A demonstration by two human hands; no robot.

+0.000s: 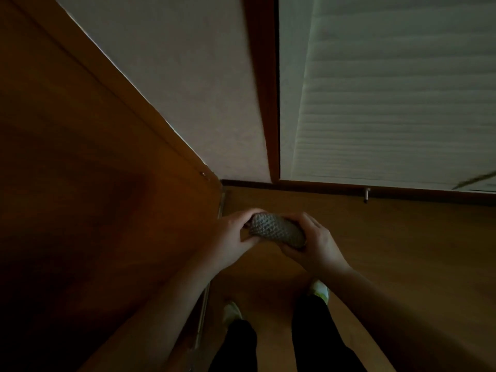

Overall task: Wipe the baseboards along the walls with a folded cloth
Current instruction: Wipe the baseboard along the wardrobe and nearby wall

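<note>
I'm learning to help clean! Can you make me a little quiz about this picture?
1. True or false: the cloth is touching the baseboard.
2. How many hands hold the cloth: A one, B two?
3. What small metal thing sticks out near the baseboard?

Key:
1. False; it is held up in the air, above the floor.
2. B; the left hand and the right hand both grip it.
3. A doorstop.
</note>
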